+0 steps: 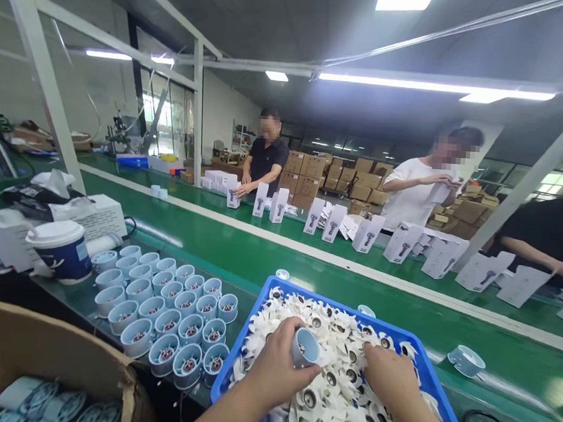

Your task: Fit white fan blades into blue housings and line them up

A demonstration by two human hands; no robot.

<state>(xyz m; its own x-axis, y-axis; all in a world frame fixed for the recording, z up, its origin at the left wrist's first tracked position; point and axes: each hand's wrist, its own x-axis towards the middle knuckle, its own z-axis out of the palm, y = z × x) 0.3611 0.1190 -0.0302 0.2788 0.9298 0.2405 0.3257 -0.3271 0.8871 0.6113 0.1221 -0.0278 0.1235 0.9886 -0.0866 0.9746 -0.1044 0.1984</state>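
Pale blue plastic took centre stage: 1 motor housing (306,349) sat tilted over the heap, open mouth up, and the left hand (281,359) had it pinched neatly, fingers over the top, thumb below. Across the way, the right hand (390,373) was down among the white fan wheels (309,399), fingertips dipped between the blades; whether they had closed on 1, I could not tell. Picking looked like the step in hand, the housing held up while a wheel was sought. And the next move? It seemed to call for a clean pinch on 1 wheel, eased free of its tangled neighbours with no blade bent. Round the heap ran the blue tray (244,337); to its left stood rows of upright cups (185,379), and at the lower left a cardboard box (60,337) held more blue parts (60,411). Beyond stretched the green belt (240,253), a loose piece (467,361) lying on it at the right, and over the far side, 3 co-workers (411,188) stood behind white cartons (331,224)!
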